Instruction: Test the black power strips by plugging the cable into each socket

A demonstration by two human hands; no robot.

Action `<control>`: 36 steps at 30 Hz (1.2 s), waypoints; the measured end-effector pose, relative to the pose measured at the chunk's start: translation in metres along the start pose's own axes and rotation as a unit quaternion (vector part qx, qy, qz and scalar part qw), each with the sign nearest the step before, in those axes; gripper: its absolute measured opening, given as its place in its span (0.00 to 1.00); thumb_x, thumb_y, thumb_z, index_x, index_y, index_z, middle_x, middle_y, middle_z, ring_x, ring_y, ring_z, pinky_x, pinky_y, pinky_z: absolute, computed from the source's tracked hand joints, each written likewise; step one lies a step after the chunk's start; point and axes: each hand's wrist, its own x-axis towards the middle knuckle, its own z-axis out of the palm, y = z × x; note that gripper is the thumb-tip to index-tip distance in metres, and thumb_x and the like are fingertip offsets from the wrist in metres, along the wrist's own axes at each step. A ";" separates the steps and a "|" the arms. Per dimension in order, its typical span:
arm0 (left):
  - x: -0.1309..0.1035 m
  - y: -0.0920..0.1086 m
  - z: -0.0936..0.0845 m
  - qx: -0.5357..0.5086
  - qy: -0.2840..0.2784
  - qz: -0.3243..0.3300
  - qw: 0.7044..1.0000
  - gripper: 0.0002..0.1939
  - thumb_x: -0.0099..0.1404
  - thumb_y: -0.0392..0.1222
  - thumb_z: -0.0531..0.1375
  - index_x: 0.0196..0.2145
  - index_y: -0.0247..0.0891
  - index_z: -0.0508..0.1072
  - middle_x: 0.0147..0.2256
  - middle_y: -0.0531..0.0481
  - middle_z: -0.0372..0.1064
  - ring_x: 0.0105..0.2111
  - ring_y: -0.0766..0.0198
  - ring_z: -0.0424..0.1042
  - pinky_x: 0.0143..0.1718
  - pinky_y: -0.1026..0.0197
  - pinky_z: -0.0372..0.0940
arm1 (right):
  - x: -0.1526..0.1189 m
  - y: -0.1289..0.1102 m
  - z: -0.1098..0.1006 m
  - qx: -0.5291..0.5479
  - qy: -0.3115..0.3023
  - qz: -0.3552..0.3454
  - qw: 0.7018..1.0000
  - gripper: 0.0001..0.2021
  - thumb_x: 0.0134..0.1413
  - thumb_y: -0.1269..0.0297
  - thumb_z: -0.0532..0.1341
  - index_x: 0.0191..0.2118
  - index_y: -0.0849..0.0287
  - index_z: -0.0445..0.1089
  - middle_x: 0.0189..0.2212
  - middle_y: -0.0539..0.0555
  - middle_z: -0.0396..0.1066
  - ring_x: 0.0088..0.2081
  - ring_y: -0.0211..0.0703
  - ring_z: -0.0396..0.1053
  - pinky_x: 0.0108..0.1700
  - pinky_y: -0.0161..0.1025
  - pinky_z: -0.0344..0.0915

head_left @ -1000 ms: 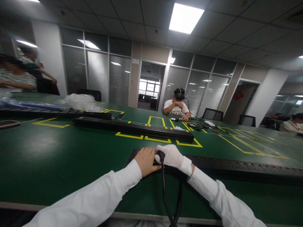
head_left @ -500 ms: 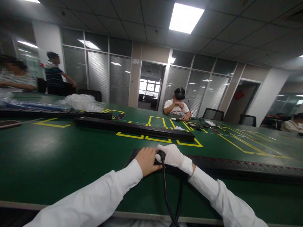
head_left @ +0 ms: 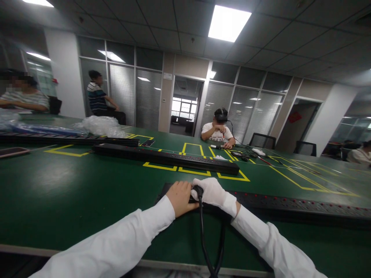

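Observation:
A long black power strip (head_left: 278,204) with a row of red spots lies on the green table before me. My bare left hand (head_left: 180,199) grips its left end, fingers over the top and thumb on the near side. In my right hand (head_left: 210,192), which wears a white glove, is a black plug (head_left: 198,190), held against the strip beside my left thumb. The plug's front is hidden, so I cannot tell how deep it sits. Its black cable (head_left: 203,235) hangs down over the table's near edge.
A second black power strip (head_left: 165,158) lies farther back, across yellow tape outlines. Clear plastic wrap (head_left: 101,125) and a phone (head_left: 14,152) are at left. Across the table a person (head_left: 218,131) sits near cables and small devices (head_left: 246,154). Another person (head_left: 98,94) is at back left.
Both hands keep their places on the plug and the strip. The person in the striped shirt at back left has shifted to the right.

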 end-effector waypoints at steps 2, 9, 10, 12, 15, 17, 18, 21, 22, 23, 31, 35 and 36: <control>0.000 0.000 0.000 0.000 0.000 0.001 1.000 0.30 0.56 0.63 0.48 0.41 0.33 0.65 0.34 0.42 0.65 0.37 0.51 0.64 0.39 0.52 0.55 | 0.000 -0.001 -0.001 0.000 0.000 0.001 1.000 0.10 0.50 0.56 0.53 0.29 0.57 0.64 0.19 0.47 0.63 0.21 0.32 0.57 0.25 0.29 0.46; 0.000 0.000 0.001 0.004 -0.001 0.001 1.000 0.31 0.55 0.65 0.48 0.40 0.33 0.65 0.33 0.42 0.65 0.37 0.51 0.64 0.39 0.52 0.55 | 0.001 0.001 0.000 -0.015 -0.014 -0.001 1.000 0.11 0.50 0.55 0.52 0.29 0.57 0.64 0.19 0.48 0.64 0.20 0.32 0.55 0.24 0.30 0.44; 0.001 0.000 0.001 0.005 -0.003 0.000 1.000 0.31 0.55 0.65 0.48 0.40 0.33 0.65 0.33 0.42 0.65 0.37 0.51 0.64 0.39 0.52 0.55 | 0.001 0.001 0.000 -0.015 -0.015 0.000 1.000 0.11 0.50 0.55 0.52 0.30 0.57 0.64 0.19 0.48 0.64 0.20 0.32 0.55 0.24 0.30 0.44; 0.001 0.000 0.001 0.004 -0.004 -0.002 1.000 0.31 0.55 0.65 0.47 0.40 0.33 0.65 0.33 0.42 0.65 0.37 0.51 0.64 0.38 0.52 0.55 | 0.002 0.001 -0.001 -0.007 -0.017 0.002 1.000 0.10 0.50 0.56 0.53 0.30 0.57 0.64 0.19 0.47 0.63 0.20 0.32 0.55 0.24 0.30 0.44; 0.001 0.000 0.000 0.005 -0.001 0.000 1.000 0.31 0.55 0.65 0.47 0.40 0.33 0.65 0.33 0.42 0.65 0.37 0.51 0.64 0.38 0.52 0.55 | 0.002 0.001 -0.002 0.008 -0.022 0.005 1.000 0.09 0.50 0.57 0.53 0.29 0.57 0.64 0.18 0.46 0.62 0.19 0.31 0.53 0.24 0.30 0.44; 0.001 0.000 0.000 0.008 0.002 0.000 1.000 0.31 0.55 0.65 0.47 0.40 0.33 0.65 0.34 0.42 0.65 0.37 0.51 0.64 0.38 0.52 0.55 | 0.002 0.001 -0.003 0.011 -0.026 0.005 1.000 0.09 0.49 0.57 0.54 0.29 0.57 0.63 0.18 0.46 0.62 0.19 0.31 0.53 0.24 0.29 0.44; 0.001 0.000 0.000 0.009 0.003 0.000 1.000 0.31 0.55 0.65 0.47 0.40 0.33 0.65 0.34 0.42 0.65 0.37 0.51 0.64 0.38 0.52 0.55 | 0.002 0.001 -0.003 0.010 -0.026 0.005 1.000 0.09 0.49 0.57 0.54 0.29 0.57 0.64 0.18 0.46 0.62 0.19 0.31 0.53 0.24 0.30 0.44; 0.001 0.001 0.002 0.007 0.005 -0.002 1.000 0.31 0.55 0.65 0.47 0.40 0.33 0.65 0.34 0.42 0.65 0.37 0.51 0.64 0.38 0.52 0.55 | 0.002 0.001 -0.003 0.007 -0.016 0.002 1.000 0.09 0.49 0.57 0.53 0.29 0.57 0.64 0.18 0.47 0.62 0.20 0.31 0.53 0.24 0.30 0.44; 0.001 0.001 0.002 0.006 0.005 -0.002 1.000 0.31 0.55 0.65 0.47 0.40 0.34 0.65 0.34 0.42 0.65 0.37 0.51 0.64 0.38 0.52 0.55 | 0.002 0.001 -0.003 0.007 -0.013 0.000 1.000 0.09 0.49 0.57 0.53 0.28 0.57 0.64 0.18 0.47 0.62 0.19 0.31 0.53 0.24 0.30 0.44; 0.001 0.001 0.003 0.004 0.005 -0.002 1.000 0.31 0.55 0.65 0.47 0.41 0.34 0.65 0.34 0.42 0.65 0.37 0.51 0.64 0.38 0.52 0.55 | 0.002 0.000 -0.003 0.007 -0.012 -0.004 1.000 0.09 0.49 0.57 0.53 0.28 0.57 0.64 0.18 0.47 0.62 0.19 0.31 0.54 0.24 0.30 0.45; 0.001 0.001 0.001 0.003 0.002 -0.004 1.000 0.30 0.55 0.64 0.48 0.40 0.33 0.65 0.34 0.42 0.64 0.37 0.51 0.64 0.39 0.52 0.56 | 0.000 0.000 -0.006 0.025 -0.003 -0.020 0.999 0.08 0.49 0.60 0.53 0.29 0.56 0.65 0.20 0.48 0.65 0.22 0.32 0.58 0.27 0.29 0.49; 0.000 0.000 0.001 0.001 0.000 -0.003 1.000 0.29 0.55 0.63 0.49 0.41 0.34 0.65 0.33 0.42 0.65 0.37 0.52 0.64 0.39 0.52 0.56 | 0.000 0.000 -0.002 0.020 0.000 -0.019 1.000 0.08 0.49 0.59 0.53 0.29 0.57 0.66 0.20 0.48 0.65 0.22 0.32 0.58 0.27 0.29 0.49; 0.000 0.000 0.001 0.002 -0.001 -0.003 1.000 0.29 0.55 0.63 0.49 0.41 0.34 0.65 0.33 0.43 0.65 0.37 0.52 0.64 0.39 0.52 0.56 | 0.000 0.001 -0.001 0.018 0.001 -0.018 1.000 0.08 0.49 0.59 0.53 0.29 0.57 0.66 0.20 0.48 0.64 0.22 0.32 0.58 0.26 0.29 0.48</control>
